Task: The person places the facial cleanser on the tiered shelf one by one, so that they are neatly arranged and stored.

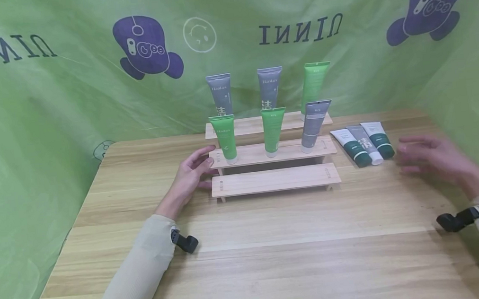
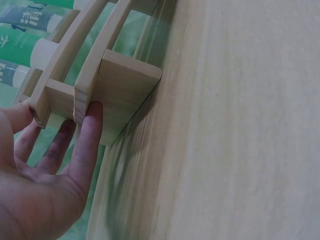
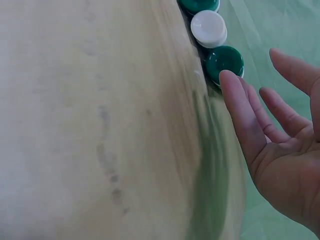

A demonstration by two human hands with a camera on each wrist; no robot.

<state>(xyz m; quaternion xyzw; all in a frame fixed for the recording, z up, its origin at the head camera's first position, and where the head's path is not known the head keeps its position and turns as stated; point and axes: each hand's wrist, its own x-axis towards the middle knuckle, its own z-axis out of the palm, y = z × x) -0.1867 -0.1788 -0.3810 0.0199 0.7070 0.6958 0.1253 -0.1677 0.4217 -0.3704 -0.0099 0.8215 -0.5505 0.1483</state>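
Observation:
A wooden three-step display stand (image 1: 276,180) stands at the middle of the table. My left hand (image 1: 193,172) grips its left end; in the left wrist view the thumb lies at the end of one shelf (image 2: 64,55) and fingertips touch the edges below. Two green tubes (image 1: 272,130) and a grey-blue tube (image 1: 315,124) stand cap-down on the middle step. Behind them, two grey-blue tubes (image 1: 219,92) and a green tube (image 1: 314,83) stand on the top step. My right hand (image 1: 432,158), fingers extended, is just right of three tubes lying flat, the nearest white and dark green (image 1: 379,139).
Between two white-and-green tubes lies a grey tube (image 1: 364,143) with a white cap (image 3: 208,27). A green printed cloth (image 1: 231,50) hangs behind the table (image 1: 275,260) and along its sides. Small black cameras (image 1: 184,242) sit on both wrists.

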